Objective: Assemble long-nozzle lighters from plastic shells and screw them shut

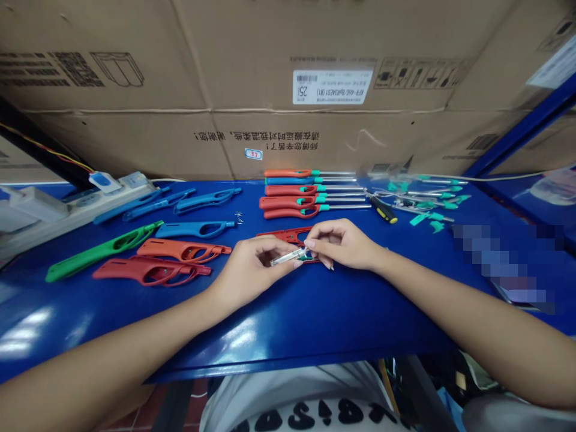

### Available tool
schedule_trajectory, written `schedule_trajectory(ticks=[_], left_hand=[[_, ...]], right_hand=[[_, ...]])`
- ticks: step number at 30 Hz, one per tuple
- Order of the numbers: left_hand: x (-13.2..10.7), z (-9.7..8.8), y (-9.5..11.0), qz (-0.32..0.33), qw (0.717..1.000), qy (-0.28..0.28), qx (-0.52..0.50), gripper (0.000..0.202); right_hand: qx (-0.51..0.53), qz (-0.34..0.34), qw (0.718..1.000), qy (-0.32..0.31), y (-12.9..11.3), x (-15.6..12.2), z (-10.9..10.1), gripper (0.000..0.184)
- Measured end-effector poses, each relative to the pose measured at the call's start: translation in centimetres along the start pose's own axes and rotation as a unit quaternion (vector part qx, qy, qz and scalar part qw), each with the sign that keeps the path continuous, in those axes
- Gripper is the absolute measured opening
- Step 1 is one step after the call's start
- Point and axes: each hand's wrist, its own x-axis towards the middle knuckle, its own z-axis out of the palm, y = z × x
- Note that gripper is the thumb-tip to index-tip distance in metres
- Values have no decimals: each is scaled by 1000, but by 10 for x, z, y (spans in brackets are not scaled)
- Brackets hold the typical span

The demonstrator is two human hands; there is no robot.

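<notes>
In my left hand (pixel 254 264) is a small clear fuel tank (pixel 287 258) of a lighter, held between thumb and fingers. My right hand (pixel 344 243) is pinched closed at the tank's right end; whatever lies between those fingertips is too small to name. Just behind and beneath the hands lies a red lighter shell (pixel 279 236), partly covered by them. Left of my left hand are more lighter shells: a red one (pixel 148 271), an orange one (pixel 180 249), a blue one (pixel 191 228) and a green one (pixel 103 252).
Several lighters with metal stems (pixel 292 203) lie stacked at the back. A black-and-yellow screwdriver (pixel 382 209) and stems with green parts (pixel 432 201) are to their right. Small screws (pixel 239 218) lie near the blue shells (pixel 207 200). A power strip (pixel 103 198) is at left; cardboard (pixel 252 78) stands behind.
</notes>
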Motion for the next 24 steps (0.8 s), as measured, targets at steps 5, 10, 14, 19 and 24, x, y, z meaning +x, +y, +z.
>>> schedule_trajectory(ticks=[5,10,14,19,24], left_hand=[[-1,0,-1,28,999,0,21,16],[2,-1,-3,10,1000,5,-3,18],[3,-1,-4,-9,999,7,-32,18],[3,1,-3,-14,999,0,-35,17],[5,2,-5,-3,1000,-10,-24,14]], right_hand=[[-5,18,1000,-9,3,3,0,39],[3,23,1000,8,5,4,2,41],[10,10,1000,22,3,2,4,37],[-4,-12,999,33,6,-2,6,33],[-49,-37,997,42,8,-3,9,31]])
